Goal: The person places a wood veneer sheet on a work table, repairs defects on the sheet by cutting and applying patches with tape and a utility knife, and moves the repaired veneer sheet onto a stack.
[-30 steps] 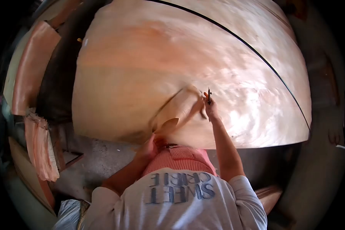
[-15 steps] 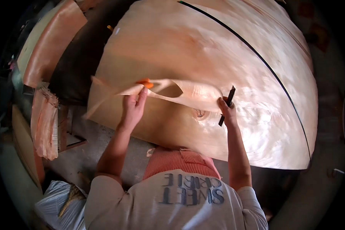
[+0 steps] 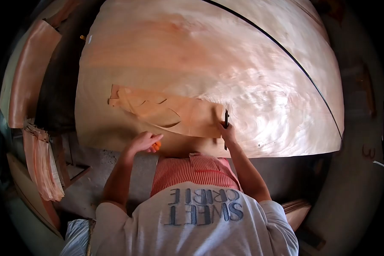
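A strip of thin wood veneer lies across the near part of a large veneer sheet. Curved splits and a lifted flap show in the strip. My left hand is closed around a small orange object, mostly hidden by the fingers, over the big sheet's near edge and clear of the strip. At the strip's right end, my right hand grips a slim black knife-like tool, its long axis pointing away from me, with fingers right at the strip's edge.
A long thin black strip curves over the large sheet's right side. Bundled veneer pieces and a curved brown sheet stand at the left. Stacked thin boards lie at the lower right, beside me.
The veneer strip, held raised and bent before, now lies on the large sheet. My left hand has let go of it and drawn back toward me with the orange object. The view has shifted.
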A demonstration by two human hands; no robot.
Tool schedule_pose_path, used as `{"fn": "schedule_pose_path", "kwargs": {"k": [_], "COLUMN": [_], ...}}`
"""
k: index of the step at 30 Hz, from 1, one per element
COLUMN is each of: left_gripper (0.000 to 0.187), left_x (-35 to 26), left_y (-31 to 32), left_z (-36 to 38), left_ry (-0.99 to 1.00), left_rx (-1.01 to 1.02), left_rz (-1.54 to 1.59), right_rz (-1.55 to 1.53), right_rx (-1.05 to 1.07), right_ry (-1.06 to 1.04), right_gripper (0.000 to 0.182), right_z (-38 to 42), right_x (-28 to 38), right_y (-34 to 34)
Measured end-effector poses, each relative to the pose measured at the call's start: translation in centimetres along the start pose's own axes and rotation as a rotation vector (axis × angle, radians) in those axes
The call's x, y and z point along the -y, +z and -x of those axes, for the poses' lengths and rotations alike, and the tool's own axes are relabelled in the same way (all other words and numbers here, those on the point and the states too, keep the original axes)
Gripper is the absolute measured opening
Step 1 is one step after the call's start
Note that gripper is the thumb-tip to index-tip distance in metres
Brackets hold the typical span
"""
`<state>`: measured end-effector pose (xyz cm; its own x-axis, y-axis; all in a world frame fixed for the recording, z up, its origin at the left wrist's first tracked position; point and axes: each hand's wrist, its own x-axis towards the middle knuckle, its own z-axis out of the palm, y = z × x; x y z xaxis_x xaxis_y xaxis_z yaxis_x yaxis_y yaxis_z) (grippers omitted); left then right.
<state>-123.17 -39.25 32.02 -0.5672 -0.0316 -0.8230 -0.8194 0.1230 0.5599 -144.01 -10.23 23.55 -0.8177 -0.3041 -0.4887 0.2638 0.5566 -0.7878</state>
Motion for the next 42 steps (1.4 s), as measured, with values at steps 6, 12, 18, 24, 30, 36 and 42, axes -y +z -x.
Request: {"fn": "schedule_pose_path", "kwargs": {"k": [6, 12, 18, 24, 30, 36, 42], "left_gripper": [0.027, 0.053, 0.055, 0.050, 0.043, 0.040, 0.049], "left_x": [-6.5, -6.2, -5.9, -5.5, -4.5, -4.5, -5.8], "left_y": [2.7, 6.3, 6.3, 5.4, 5.4, 5.0, 5.4], "left_z": [-6.0, -12.5, -12.3, -12.5, -13.8, -13.4, -12.7], "left_ry": [0.607, 0.762, 0.742, 0.563, 0.586, 0.595, 0.572], "left_rx": [-0.629, -0.935, -0.998, -1.236, -1.268, -1.189, -1.186], "left_rz": [-0.400, -0.779, -0.752, -0.684, -0.635, -0.738, -0.645], "right_rz": [0.037, 0.428, 0.393, 0.504, 0.497, 0.956, 1.024], "right_rx": [-0.052, -0.110, 0.086, 0.312, 0.460, 0.472, 0.544], "right_ry": [-0.032, -0.145, -0.323, -0.264, -0.493, -0.481, -0.435], "right_gripper": [0.022, 0.025, 0.024, 0.025, 0.054, 0.051, 0.031], "right_z": [0.3, -0.1, 0.7, -0.1, 1.2, 0.4, 0.6], "right_x": [1.9, 3.0, 4.3, 3.4, 5.3, 7.0, 4.2], "right_y": [0.3, -0.5, 0.5, 1.3, 4.6, 8.1, 3.2]}}
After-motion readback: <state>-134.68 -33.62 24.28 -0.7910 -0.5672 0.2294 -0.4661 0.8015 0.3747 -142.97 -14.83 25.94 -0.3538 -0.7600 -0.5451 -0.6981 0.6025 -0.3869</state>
